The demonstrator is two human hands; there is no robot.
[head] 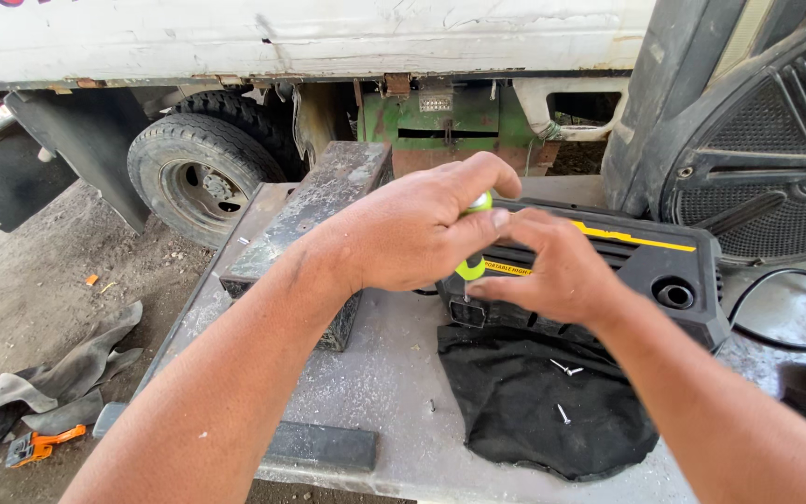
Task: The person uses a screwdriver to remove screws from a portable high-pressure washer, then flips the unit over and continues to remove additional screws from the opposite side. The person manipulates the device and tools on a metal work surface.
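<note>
Left hand [412, 229] grips green-handled screwdriver [471, 266], tip at black case [650, 266]; right hand [557, 266] fingers pinch beside tip. Screws [563, 367] already out, lying on cloth [534, 411] in front of case; case itself unopened.

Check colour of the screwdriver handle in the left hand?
Bright yellow-green screwdriver handle, clearest in the head view.
</note>
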